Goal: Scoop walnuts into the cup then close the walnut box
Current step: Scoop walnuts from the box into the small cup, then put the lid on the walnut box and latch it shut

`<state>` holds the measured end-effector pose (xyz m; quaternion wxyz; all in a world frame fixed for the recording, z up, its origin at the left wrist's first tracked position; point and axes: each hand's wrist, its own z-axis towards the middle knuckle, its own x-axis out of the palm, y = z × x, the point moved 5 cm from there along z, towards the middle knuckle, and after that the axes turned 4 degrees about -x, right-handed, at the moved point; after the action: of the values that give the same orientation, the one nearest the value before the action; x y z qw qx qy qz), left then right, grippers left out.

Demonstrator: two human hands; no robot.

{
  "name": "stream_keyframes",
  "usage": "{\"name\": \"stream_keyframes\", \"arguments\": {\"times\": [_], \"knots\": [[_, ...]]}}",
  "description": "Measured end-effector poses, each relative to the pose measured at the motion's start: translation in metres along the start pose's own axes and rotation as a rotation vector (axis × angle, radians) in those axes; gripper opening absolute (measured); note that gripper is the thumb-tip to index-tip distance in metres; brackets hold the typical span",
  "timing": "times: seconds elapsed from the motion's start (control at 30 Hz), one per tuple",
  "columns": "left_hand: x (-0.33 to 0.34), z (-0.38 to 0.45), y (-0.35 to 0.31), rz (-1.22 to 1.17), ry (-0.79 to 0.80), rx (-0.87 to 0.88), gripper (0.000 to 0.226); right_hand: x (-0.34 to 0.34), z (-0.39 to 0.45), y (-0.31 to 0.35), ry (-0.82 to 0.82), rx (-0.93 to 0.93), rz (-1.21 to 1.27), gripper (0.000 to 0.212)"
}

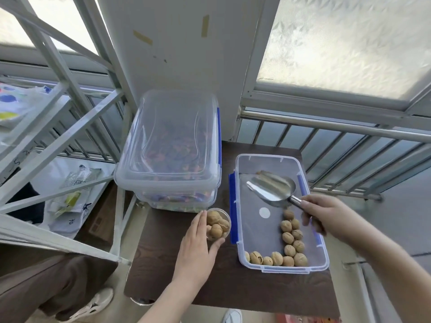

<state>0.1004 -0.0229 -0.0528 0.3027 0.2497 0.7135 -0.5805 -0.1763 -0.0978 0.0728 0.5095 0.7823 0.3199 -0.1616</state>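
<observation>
The walnuts (289,250) are judged light, hard-shelled and round, so they may be expected to roll and rattle rather than crush; they are best gathered from beneath with the metal scoop (271,188) rather than pinched. The scoop is stiff and smooth, and is taken by its handle. The cup (218,224), small and clear, looks light enough to tip and is better steadied at its side wall.

The walnut box (279,213) lies open at the lower right of the frame on the dark worktop (163,264), with the nuts collected along its near and right walls. No lid for it can be made out. The right hand (326,215) is closed around the scoop handle, the bowl being held over the far half of the box with what seems a single nut in it. The left hand (198,243), at lower centre, is curved loosely against the left side of the cup, which is heaped with walnuts and stands just beside the box's left wall. Two stacked lidded containers (170,145) stand behind the cup.
</observation>
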Motion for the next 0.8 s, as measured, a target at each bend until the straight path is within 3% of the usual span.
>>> {"name": "stream_keyframes", "arguments": {"times": [0.1,0.2,0.5,0.57,0.63,0.8], "knots": [[0.001,0.001,0.001,-0.002,0.002,0.003,0.083,0.05,0.026,-0.059,-0.132,0.161,0.221,0.022],[0.002,0.002,0.003,-0.007,0.003,-0.001,0.083,0.102,0.045,-0.099,-0.137,0.339,0.345,0.028],[0.002,0.004,0.003,-0.017,0.023,-0.004,0.083,0.148,0.066,-0.113,-0.198,0.613,0.601,0.017],[0.002,0.005,0.004,-0.039,0.031,-0.004,0.084,0.143,0.062,-0.109,-0.192,0.62,0.56,0.021],[0.001,0.007,0.004,-0.062,0.038,-0.008,0.086,0.132,0.055,-0.108,-0.227,0.598,0.346,0.028],[-0.004,0.008,0.008,-0.096,0.049,-0.033,0.097,0.111,0.047,-0.098,-0.288,0.441,0.08,0.035]]}}
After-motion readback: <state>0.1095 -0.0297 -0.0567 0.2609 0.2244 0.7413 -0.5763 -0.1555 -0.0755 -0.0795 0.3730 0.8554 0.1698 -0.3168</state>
